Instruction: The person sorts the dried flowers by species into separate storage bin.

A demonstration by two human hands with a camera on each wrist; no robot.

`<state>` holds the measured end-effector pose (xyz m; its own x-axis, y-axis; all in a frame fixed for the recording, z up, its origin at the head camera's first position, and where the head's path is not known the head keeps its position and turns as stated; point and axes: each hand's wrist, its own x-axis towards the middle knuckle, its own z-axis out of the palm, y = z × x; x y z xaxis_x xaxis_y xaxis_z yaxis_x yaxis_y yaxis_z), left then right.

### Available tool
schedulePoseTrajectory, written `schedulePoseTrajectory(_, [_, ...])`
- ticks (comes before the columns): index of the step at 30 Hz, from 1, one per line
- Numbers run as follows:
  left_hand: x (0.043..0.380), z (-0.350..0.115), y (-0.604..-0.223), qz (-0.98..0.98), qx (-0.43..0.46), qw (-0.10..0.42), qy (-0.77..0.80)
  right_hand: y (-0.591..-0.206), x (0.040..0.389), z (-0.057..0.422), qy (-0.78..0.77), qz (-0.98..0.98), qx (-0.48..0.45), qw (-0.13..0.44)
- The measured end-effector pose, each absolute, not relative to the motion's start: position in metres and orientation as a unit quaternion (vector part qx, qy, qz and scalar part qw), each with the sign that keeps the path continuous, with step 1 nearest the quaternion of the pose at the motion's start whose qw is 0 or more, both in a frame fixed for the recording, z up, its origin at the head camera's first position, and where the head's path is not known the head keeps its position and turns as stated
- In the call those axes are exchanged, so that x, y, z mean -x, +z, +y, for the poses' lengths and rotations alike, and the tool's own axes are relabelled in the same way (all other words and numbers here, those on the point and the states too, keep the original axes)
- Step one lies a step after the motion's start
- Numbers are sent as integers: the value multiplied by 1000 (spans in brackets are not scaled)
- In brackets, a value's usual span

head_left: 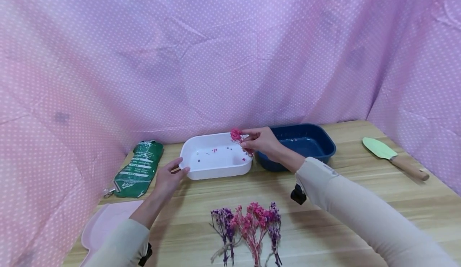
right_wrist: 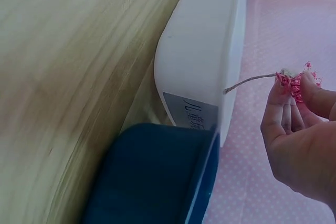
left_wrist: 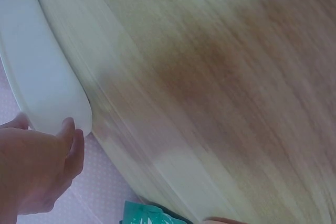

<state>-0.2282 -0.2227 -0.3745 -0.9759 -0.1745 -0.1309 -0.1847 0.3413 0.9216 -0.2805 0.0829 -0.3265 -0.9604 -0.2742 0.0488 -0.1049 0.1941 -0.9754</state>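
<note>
My right hand (head_left: 264,141) pinches a small bunch of pink dried flowers (head_left: 235,135) above the right end of a white basin (head_left: 216,173). In the right wrist view, a strand of twine (right_wrist: 249,81) trails from the pink flowers (right_wrist: 296,85) to the basin rim. Small pink and dark bits lie on the basin's floor. At the basin's left end rests my left hand (head_left: 168,179), thumb and fingers spread against its corner. In the left wrist view those fingertips (left_wrist: 68,125) lie against the white wall.
A dark blue basin (head_left: 329,155) stands right of the white one. Pink dried flowers (head_left: 252,219) lie in front between purple bunches (head_left: 223,223). At left are a green packet (head_left: 138,171) and a pink plastic piece (head_left: 108,223); a green-bladed trowel (head_left: 379,147) lies far right.
</note>
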Motion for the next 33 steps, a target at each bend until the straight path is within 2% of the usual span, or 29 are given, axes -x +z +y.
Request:
schedulePoseTrajectory(5, [228,-223,-375,818,108,4,565,-331,292,64,-624,771,100,77])
schedulePoseTrajectory(15, [227,-223,-373,818,107,8,565,-339,308,43,-611,788,59,56])
schedulePoseTrajectory(24, [227,-223,-372,825,111,14,555,-350,307,42,-577,813,60,51])
schedulePoseTrajectory(33, [227,-224,-372,824,107,12,556,-336,297,46,-560,822,82,64])
